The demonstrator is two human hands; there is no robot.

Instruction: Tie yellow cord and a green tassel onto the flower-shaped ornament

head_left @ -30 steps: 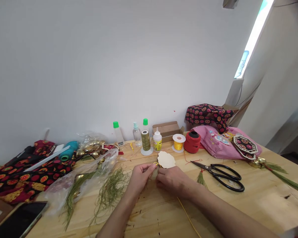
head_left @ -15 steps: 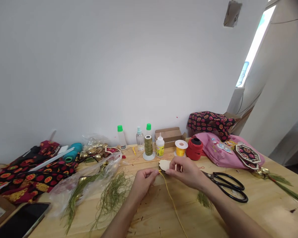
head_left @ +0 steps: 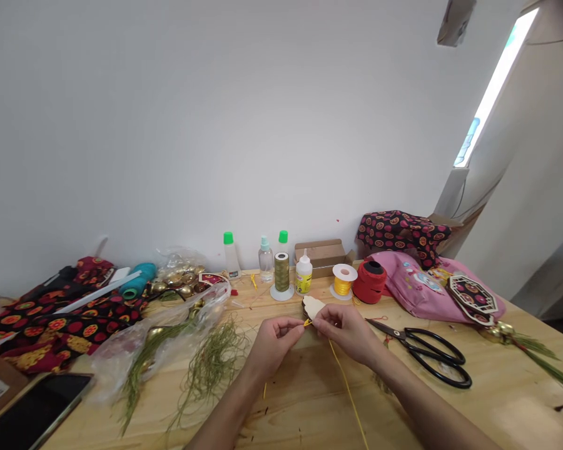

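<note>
My left hand (head_left: 281,334) pinches a yellow cord (head_left: 344,381) close to the lower edge of a pale wooden plaque with a scalloped rim (head_left: 312,306). On the other side, my right hand (head_left: 344,328) is closed, its thumb and fingers at the plaque's lower right edge and the cord. The long end of the cord trails from under my right fingers toward the table's near side. Black-handled scissors (head_left: 422,350) lie to the right of my right hand. Left of my left hand is a loose tangle of green threads (head_left: 213,369).
Behind my hands stand an olive thread spool (head_left: 282,273), a glue bottle (head_left: 304,275), a yellow cord spool (head_left: 343,280) and a red thread cone (head_left: 370,282). A pink bag (head_left: 415,290) lies right, a phone (head_left: 32,412) at left.
Both hands have drawn closer together at the plaque's lower edge. The plaque is tilted more, and the trailing cord has shifted right. The view has turned slightly.
</note>
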